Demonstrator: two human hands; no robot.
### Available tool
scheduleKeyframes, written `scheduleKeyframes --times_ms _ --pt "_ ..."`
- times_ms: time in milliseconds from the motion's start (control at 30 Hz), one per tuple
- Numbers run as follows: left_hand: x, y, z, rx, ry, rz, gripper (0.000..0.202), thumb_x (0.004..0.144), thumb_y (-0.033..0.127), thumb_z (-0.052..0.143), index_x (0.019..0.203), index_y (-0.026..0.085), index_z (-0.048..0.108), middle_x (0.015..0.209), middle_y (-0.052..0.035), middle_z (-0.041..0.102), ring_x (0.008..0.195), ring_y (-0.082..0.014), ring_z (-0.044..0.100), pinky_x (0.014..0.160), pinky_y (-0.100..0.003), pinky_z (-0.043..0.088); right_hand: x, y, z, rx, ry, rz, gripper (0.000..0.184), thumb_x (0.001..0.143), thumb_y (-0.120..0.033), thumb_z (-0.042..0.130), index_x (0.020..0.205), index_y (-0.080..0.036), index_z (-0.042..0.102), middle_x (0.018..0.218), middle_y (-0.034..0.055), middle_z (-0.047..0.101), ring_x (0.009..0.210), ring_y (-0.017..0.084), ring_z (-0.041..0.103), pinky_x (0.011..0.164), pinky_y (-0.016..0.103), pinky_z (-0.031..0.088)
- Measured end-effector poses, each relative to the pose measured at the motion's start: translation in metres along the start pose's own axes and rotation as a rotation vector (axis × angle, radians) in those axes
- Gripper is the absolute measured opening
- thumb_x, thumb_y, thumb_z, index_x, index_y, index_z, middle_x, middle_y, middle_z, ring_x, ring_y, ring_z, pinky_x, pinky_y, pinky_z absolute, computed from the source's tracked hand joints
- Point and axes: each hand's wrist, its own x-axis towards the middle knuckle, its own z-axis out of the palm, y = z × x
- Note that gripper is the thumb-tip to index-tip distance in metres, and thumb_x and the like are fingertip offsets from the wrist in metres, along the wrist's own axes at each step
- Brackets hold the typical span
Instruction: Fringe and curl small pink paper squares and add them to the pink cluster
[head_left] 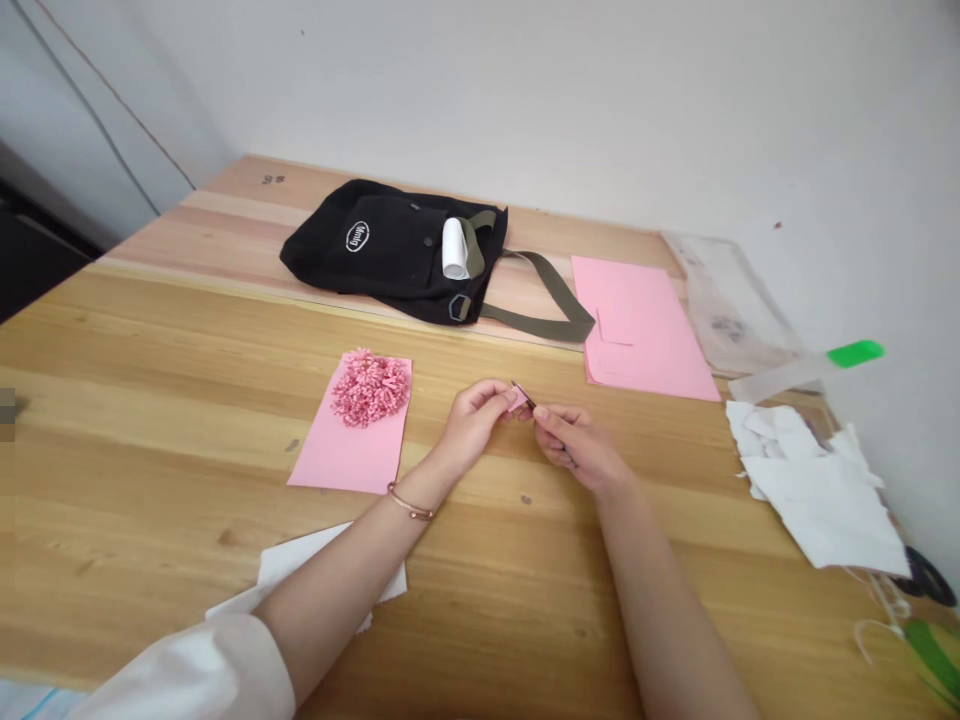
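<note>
Left hand [486, 405] and right hand [577, 440] seen bare. Left arm: loose white fabric sleeve [214, 672]; slim, knob-ended rose-gold metal bangle [410, 509] at wrist.

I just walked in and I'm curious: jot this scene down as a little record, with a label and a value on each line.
Surface: light-brown wooden table
Left hand: holds a small pink paper piece
Right hand: grips a slim dark metal tool, its tip at that piece; exact type unclear
Left of hands: fluffy pink cluster on a flat pink paper sheet
Beyond hands: black cloth bag with an olive strap, lying flat
Right side: larger pink paper sheets; torn white sheets
</note>
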Motion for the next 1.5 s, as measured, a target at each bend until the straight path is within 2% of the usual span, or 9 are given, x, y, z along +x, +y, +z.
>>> scheduleKeyframes --times_ms 167,667,1000,1267,1500 --pt "-0.0006 0.0003 0.0004 0.001 -0.023 -0.019 0.014 0.069 0.026 0.065 0.065 0.014 0.063 0.063 -0.0005 0.063 0.062 -0.0098 0.053 0.065 -0.024 0.040 0.0003 0.0016 -0.0012 0.011 -0.002 -0.006 0.037 0.071 -0.048 0.065 0.078 -0.012 0.063 0.046 -0.0092 0.027 0.038 0.001 0.017 0.037 0.019 0.007" --pt "0.0004 -0.0006 0.0005 0.036 0.034 0.004 0.015 0.069 0.025 0.063 0.061 0.014 0.059 0.060 0.0001 0.062 0.059 -0.0092 0.052 0.064 -0.024 0.040 0.0003 0.0009 0.0017 -0.031 -0.002 -0.001 0.035 0.074 -0.049 0.061 0.069 -0.015 0.054 0.046 -0.0087 0.030 0.037 0.002 0.018 0.035 0.019 0.007" --pt "0.0002 0.0002 0.0003 0.037 0.028 0.008 0.014 0.070 0.023 0.061 0.060 0.014 0.058 0.059 0.0003 0.060 0.059 -0.0091 0.051 0.063 -0.024 0.039 0.0002 0.0012 0.0018 -0.039 0.005 -0.006 0.034 0.074 -0.048 0.061 0.065 -0.016 0.051 0.047 -0.0082 0.031 0.037 0.002 0.018 0.036 0.020 0.006" --pt "0.0004 -0.0009 -0.0004 0.083 0.078 0.012 0.014 0.069 0.022 0.061 0.058 0.015 0.056 0.056 0.0029 0.054 0.057 -0.0082 0.047 0.061 -0.023 0.037 0.0006 0.0015 -0.0001 -0.011 0.002 -0.006 0.033 0.075 -0.047 0.060 0.079 -0.015 0.059 0.047 -0.0087 0.031 0.038 0.002 0.016 0.036 0.020 0.006" --pt "0.0008 -0.0005 0.0001 0.061 0.042 0.013 0.014 0.070 0.023 0.061 0.060 0.014 0.057 0.059 0.0007 0.060 0.058 -0.0088 0.050 0.062 -0.023 0.038 -0.0001 0.0005 0.0010 -0.028 0.002 0.004 0.033 0.074 -0.048 0.061 0.073 -0.015 0.056 0.047 -0.0086 0.030 0.038 0.002 0.016 0.037 0.020 0.005"
